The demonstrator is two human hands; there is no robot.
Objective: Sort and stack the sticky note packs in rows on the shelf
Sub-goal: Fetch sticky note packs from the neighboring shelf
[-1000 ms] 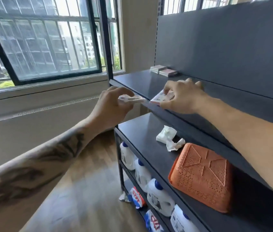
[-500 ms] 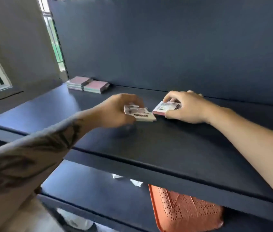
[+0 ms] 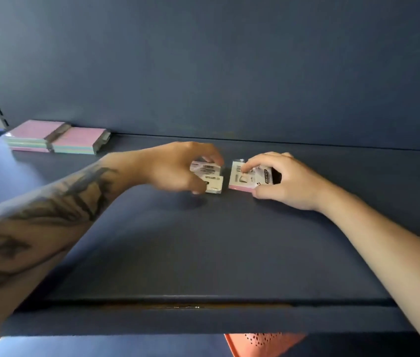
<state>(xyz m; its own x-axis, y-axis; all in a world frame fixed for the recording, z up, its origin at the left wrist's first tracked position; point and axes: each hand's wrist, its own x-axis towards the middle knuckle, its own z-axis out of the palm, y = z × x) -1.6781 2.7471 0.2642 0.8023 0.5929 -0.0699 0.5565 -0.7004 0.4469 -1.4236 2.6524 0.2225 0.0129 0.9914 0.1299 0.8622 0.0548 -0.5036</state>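
On the dark shelf (image 3: 203, 253) my left hand (image 3: 175, 168) grips a small wrapped sticky note pack (image 3: 212, 180) with a white label, holding it low over the shelf board. Just to its right my right hand (image 3: 281, 181) holds a pink sticky note pack (image 3: 242, 177) that rests on the shelf, fingers on its top and thumb at its front edge. The two packs sit side by side with a narrow gap between them. At the shelf's back left lie two short stacks of pink and green sticky note packs (image 3: 57, 136).
The shelf's dark back panel (image 3: 229, 73) rises right behind the packs. An orange perforated basket (image 3: 260, 342) shows on the lower shelf under the front edge. A slotted upright and a window stand at the far left.
My head has moved closer and lower toward the shelf. My left hand has brought its pack down beside the pink pack; my right hand stays on the pink pack.
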